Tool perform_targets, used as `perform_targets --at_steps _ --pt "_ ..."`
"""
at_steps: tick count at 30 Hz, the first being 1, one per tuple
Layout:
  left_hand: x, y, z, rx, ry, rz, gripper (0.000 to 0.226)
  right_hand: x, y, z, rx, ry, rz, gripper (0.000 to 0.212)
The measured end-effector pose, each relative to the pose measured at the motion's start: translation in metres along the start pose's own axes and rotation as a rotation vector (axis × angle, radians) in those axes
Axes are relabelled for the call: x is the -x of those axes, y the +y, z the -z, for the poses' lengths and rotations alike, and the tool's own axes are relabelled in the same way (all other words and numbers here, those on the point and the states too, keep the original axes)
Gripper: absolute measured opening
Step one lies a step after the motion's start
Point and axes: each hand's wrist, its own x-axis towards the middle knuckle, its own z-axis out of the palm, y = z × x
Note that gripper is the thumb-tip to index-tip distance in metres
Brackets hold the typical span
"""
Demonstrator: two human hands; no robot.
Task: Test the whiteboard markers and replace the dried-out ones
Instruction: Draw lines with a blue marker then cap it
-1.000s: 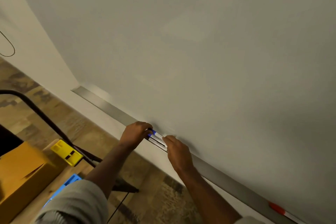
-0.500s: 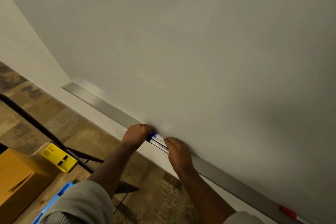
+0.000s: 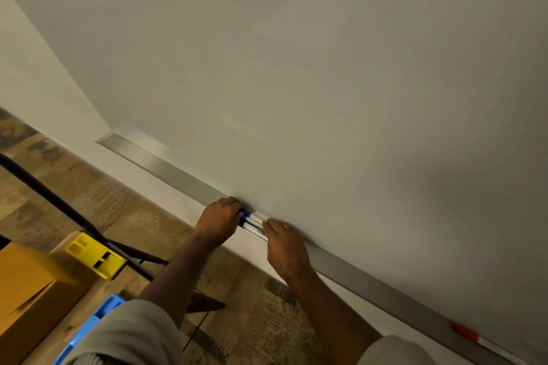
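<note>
A bundle of white markers with blue caps [image 3: 253,220] lies along the grey metal tray [image 3: 166,170] at the bottom of the whiteboard [image 3: 326,83]. My left hand [image 3: 218,221] grips the capped blue ends. My right hand [image 3: 284,246] holds the other ends, its fingers curled over the barrels. A marker with an orange-red cap [image 3: 465,333] lies in the tray far to the right. How many markers are in the bundle is hidden by my fingers.
A brown cardboard box [image 3: 26,296] sits on a wooden surface at the lower left, with a yellow block [image 3: 95,255] and a blue plastic piece [image 3: 98,317] beside it. A black metal frame [image 3: 59,204] crosses the patterned floor below the wall.
Both hands stay on the blue-capped markers in the tray. The view has shifted slightly, so the orange-capped marker sits lower right in the frame.
</note>
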Motion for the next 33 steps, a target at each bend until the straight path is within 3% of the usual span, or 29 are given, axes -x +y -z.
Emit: perform_targets --at_steps 25,33 --pt "0.011 0.022 0.016 0.061 0.050 0.091 0.025 0.008 0.005 0.015 0.016 0.052 0.059 0.045" --pt "0.027 0.051 0.017 0.038 0.161 0.186 0.045 0.022 0.007 0.037 0.017 0.154 0.121 0.038"
